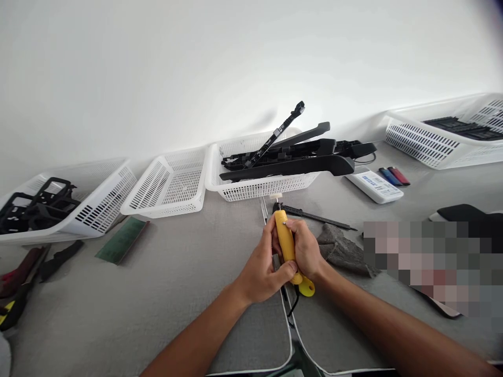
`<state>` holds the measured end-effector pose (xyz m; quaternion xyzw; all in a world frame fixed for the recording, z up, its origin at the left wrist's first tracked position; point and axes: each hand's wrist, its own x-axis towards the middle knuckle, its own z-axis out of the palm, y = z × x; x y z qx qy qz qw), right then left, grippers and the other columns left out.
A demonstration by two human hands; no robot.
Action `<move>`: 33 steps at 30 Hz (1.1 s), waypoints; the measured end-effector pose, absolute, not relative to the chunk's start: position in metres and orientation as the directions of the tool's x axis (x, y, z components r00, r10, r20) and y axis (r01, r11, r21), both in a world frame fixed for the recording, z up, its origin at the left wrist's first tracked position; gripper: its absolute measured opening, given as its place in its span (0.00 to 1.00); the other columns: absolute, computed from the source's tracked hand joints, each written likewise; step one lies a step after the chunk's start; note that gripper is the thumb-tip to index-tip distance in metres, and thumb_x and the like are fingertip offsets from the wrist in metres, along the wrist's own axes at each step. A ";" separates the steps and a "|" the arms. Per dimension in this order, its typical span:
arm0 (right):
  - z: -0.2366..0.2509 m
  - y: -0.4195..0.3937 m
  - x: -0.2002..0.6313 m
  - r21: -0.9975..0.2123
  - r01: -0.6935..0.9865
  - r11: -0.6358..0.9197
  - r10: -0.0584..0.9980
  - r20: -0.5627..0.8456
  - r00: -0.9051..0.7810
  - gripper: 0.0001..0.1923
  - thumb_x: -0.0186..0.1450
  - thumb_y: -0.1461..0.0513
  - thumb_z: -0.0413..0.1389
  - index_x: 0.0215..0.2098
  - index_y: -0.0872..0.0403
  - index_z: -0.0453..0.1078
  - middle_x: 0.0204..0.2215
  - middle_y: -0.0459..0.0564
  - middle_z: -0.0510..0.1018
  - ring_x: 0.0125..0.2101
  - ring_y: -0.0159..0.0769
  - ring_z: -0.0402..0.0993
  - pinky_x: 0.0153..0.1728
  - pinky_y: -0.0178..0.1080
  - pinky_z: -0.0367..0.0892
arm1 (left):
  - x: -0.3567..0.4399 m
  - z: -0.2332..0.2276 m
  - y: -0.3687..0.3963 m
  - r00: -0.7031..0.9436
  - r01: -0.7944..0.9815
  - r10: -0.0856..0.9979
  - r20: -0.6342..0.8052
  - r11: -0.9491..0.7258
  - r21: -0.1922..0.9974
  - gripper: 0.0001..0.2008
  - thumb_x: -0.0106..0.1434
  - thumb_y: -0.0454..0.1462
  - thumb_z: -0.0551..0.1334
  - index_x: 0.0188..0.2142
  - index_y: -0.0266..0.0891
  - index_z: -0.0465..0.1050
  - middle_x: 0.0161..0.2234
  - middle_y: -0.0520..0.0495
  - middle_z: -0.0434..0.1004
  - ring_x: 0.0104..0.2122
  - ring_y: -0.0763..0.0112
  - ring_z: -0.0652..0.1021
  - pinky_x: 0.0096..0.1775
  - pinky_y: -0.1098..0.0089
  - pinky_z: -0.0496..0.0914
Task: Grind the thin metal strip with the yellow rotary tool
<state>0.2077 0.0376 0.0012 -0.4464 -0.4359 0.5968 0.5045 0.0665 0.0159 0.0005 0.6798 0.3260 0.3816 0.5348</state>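
At the far left of the bench (188, 293), a white perforated plastic basket (102, 212) contains black plastic frames (53, 201), evidently kept together as one kind of part. In front of its right end lies a flat, green, rectangular sheet (122, 241), loose on the grey surface. A shallower white perforated basket (176, 210) adjoins; the row is set against the wall, presumably to leave the front free for working.

The central white slatted basket (267, 191) bears long black plastic strips (288, 166). They overhang its rim, one rising at a slant, apparently because they exceed its length.

Before it, over the white-edged seam of the bench, the tool is held: a yellow-handled, corded hand tool with a metal shaft and pale tip (286, 241), pointing away from the person. The left hand (259, 269) is wrapped about the handle, thumb across its lower end, seemingly for steadiness. The right hand (304, 246) closes on the other side, thumb beside a small metal stud, perhaps a switch. A black cord hangs below, clear of the fingers.

Just right of the hands lie a slim black caliper-like instrument (314, 214) and a crumpled dark grey cloth (341, 251), both within easy reach. Farther back rest a white plastic case with blue print (375, 186) and two lighter-shaped objects, blue (389, 176) and red (398, 176).
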 end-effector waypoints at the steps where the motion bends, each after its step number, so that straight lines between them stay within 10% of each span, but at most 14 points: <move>1: 0.004 0.037 0.207 -0.963 -0.236 -0.132 0.990 -0.115 -0.084 0.22 0.68 0.44 0.49 0.24 0.49 0.63 0.20 0.46 0.70 0.22 0.36 0.65 0.22 0.38 0.65 | 0.067 0.001 0.016 0.496 0.030 0.850 0.177 -0.220 0.975 0.49 0.68 0.42 0.67 0.78 0.51 0.38 0.53 0.43 0.70 0.44 0.61 0.74 0.50 0.54 0.76; 33: 0.025 0.036 0.206 -0.973 -0.225 -0.050 0.986 -0.012 -0.167 0.17 0.65 0.50 0.53 0.24 0.51 0.66 0.18 0.43 0.68 0.18 0.31 0.61 0.20 0.35 0.61 | 0.067 0.001 0.014 0.497 0.045 0.859 0.124 -0.168 0.985 0.57 0.59 0.34 0.71 0.77 0.51 0.35 0.61 0.40 0.67 0.56 0.52 0.76 0.55 0.51 0.77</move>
